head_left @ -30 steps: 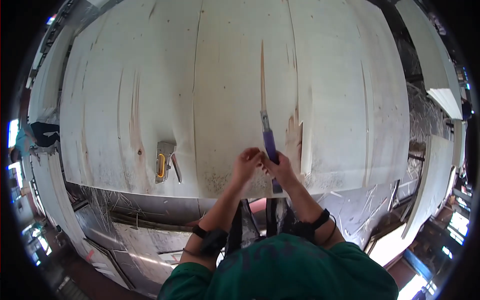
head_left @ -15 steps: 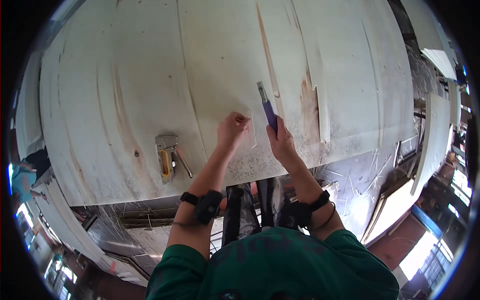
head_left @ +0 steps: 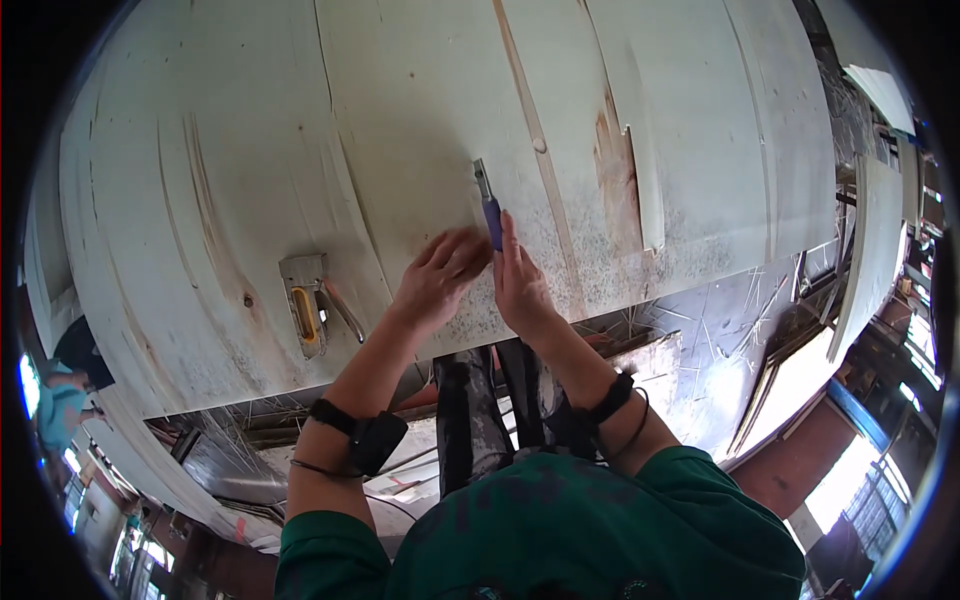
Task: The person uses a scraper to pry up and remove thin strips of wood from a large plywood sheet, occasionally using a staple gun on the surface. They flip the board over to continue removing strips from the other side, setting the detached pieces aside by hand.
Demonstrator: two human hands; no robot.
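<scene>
My right hand (head_left: 522, 290) is wrapped round the purple handle of a utility knife (head_left: 493, 218), its metal tip pointing away from me over the pale wood veneer sheet (head_left: 420, 130). Close against it on the left is my left hand (head_left: 438, 275), fingers reaching toward the knife handle, slightly bent and a little blurred. The tips of those fingers are partly hidden beside the handle, and I see nothing held in them. A metal staple gun (head_left: 306, 308) with a yellow inner part lies on the sheet, left of my left hand.
The veneer has long seams, brown streaks and a torn slit (head_left: 632, 190) right of the knife. Its front edge runs just before my legs. Stacked boards (head_left: 868, 250) stand at the right, with wood scraps below. Another person (head_left: 62, 405) is at the far left.
The knife and my right hand have moved left. My left hand has moved left and slightly nearer me, its fingers less curled, and the hands are now closer together.
</scene>
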